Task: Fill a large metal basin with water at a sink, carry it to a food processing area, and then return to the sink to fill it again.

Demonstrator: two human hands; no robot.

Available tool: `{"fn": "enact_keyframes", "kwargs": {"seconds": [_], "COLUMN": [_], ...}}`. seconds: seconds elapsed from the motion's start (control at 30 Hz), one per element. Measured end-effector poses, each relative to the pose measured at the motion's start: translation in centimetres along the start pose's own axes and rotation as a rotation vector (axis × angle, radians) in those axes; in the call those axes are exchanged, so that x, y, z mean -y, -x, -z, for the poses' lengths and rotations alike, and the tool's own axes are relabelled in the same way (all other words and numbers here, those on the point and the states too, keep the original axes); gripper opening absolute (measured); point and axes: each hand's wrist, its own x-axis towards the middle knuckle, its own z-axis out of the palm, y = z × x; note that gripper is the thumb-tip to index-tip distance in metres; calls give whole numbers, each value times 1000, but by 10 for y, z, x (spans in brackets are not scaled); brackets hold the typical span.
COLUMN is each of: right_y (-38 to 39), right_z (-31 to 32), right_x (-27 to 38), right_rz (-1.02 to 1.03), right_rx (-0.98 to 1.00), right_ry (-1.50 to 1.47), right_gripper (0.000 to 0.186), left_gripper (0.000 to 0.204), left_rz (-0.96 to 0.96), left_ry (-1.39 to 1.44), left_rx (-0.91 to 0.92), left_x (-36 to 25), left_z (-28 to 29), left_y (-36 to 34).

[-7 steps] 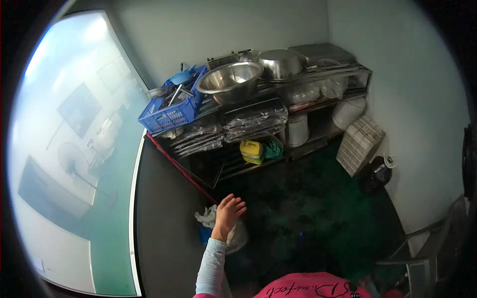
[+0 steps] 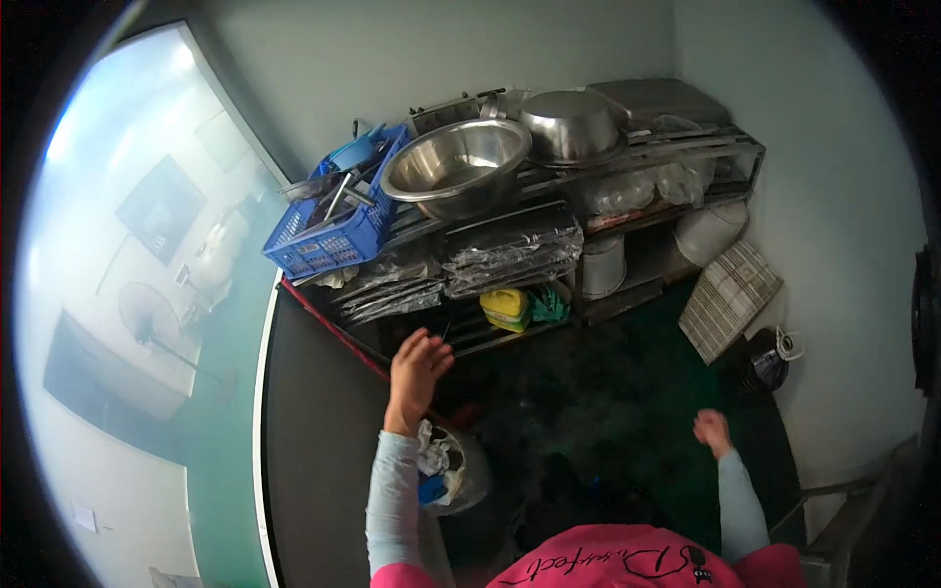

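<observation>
My left hand (image 2: 416,374) is raised in the air, its fingers spread a little, holding nothing. It hangs in front of the low part of a slatted metal rack (image 2: 400,227), over a bin (image 2: 472,474) with crumpled white paper and something blue in it. My right hand (image 2: 713,429) hangs over the dark green floor at the right, its fingers curled in and nothing visible in them. On the rack's top stand a blue plastic crate (image 2: 345,241) of utensils, a wide steel bowl (image 2: 455,196) and an upturned steel pot (image 2: 570,125). Neither hand touches anything.
Below are wrapped flat trays (image 2: 512,253), a yellow jug (image 2: 505,308) and white buckets (image 2: 603,269). A woven panel (image 2: 731,300) and a dark jug (image 2: 765,363) lean by the right wall. A glass panel (image 2: 157,323) bounds the left; a dark metal frame (image 2: 863,500) stands lower right.
My left hand has moved up and left, away from the bin. My right hand and forearm have come into view at the right. The rack looks slightly nearer.
</observation>
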Motion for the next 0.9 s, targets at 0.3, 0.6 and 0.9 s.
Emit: {"fn": "enact_keyframes", "kwargs": {"seconds": [0.3, 0.6, 0.9], "right_y": [-126, -246, -200], "right_z": [-226, -360, -334], "right_x": [318, 432, 463], "right_rz": [427, 158, 268], "right_rx": [394, 341, 532], "right_ry": [-38, -348, -837], "right_gripper": [30, 37, 28], "left_gripper": [38, 20, 32], "left_rz": [-97, -23, 85], "left_ry": [2, 314, 383], "left_rx": [-53, -35, 64], "left_x": [-64, -81, -115], "left_z": [22, 40, -19], "left_y": [-249, -363, -312]}}
